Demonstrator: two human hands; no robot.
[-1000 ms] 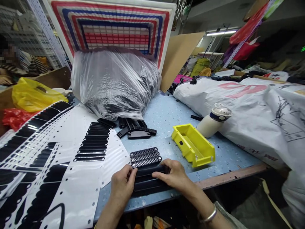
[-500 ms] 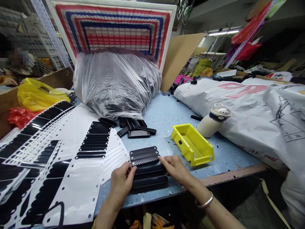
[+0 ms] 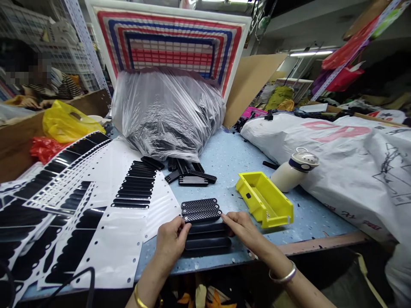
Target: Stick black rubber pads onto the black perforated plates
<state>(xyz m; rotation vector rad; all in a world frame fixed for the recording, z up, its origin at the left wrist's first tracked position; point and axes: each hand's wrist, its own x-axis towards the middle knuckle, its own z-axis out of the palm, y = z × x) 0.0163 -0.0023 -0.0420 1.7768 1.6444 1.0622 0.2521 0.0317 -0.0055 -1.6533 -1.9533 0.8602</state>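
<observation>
Black strips with a textured lattice face and a small round dot at the ends lie side by side at the table's front. My left hand point(image 3: 173, 239) pinches the left end of the nearest black textured strip point(image 3: 203, 215). At its right end, the thumb and fingertips of my right hand point(image 3: 242, 231) are closed. Two smooth black strips point(image 3: 208, 244) lie just below, between my hands; the upper one is partly covered by my fingers. To the left are white sheets point(image 3: 109, 252) carrying rows of black rounded strip stickers point(image 3: 133, 188).
A yellow bin point(image 3: 265, 201) and a cream bottle point(image 3: 290, 173) stand to the right, beside a large white sack point(image 3: 340, 158). Behind, a clear plastic bag point(image 3: 167, 111) spills black strips point(image 3: 194, 179). A yellow bag point(image 3: 69, 122) lies at left, near another person point(image 3: 61, 85).
The whole view has shifted, so everything appears somewhat farther right. My hands keep their places at the strip's two ends, and the strips look unmoved on the table.
</observation>
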